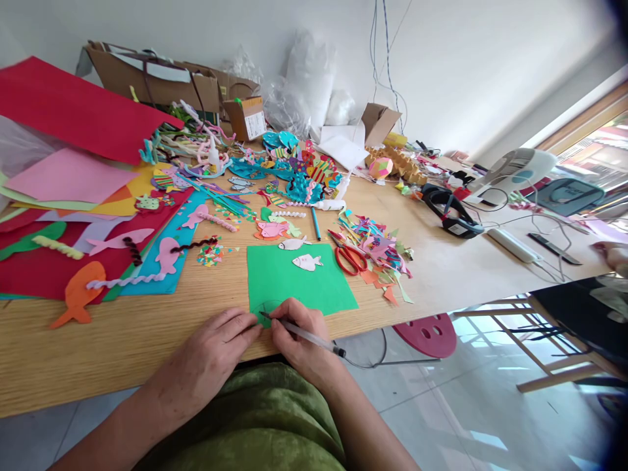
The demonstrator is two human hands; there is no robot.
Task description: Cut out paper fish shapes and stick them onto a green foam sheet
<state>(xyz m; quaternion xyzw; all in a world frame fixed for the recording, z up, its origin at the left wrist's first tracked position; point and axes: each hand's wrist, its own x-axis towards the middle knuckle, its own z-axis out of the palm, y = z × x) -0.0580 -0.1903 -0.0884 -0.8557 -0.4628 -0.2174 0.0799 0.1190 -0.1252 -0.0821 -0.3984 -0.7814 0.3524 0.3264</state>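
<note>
My right hand (300, 332) is closed around a pen (314, 337), its tip at the lower left corner of a green paper sheet (304, 288). Thin dark drawn lines show on the green beside the tip. Flat on the sheet's lower left edge, fingers stretched out, lies my left hand (216, 347). A white paper fish (307, 262) rests on the sheet, and another white fish (293, 243) overlaps its top edge. Red-handled scissors (350, 259) lie just right of the sheet. Above it is a blue marker (315, 224).
Paper scraps (375, 245) are heaped to the right. Coloured sheets (93, 216) and an orange paper fish (81, 296) lie left. Glue bottles (330, 205) and cardboard boxes (161, 85) stand or lie further back. A black headset (451, 212) is at right; a red stool (426, 335) is below the table.
</note>
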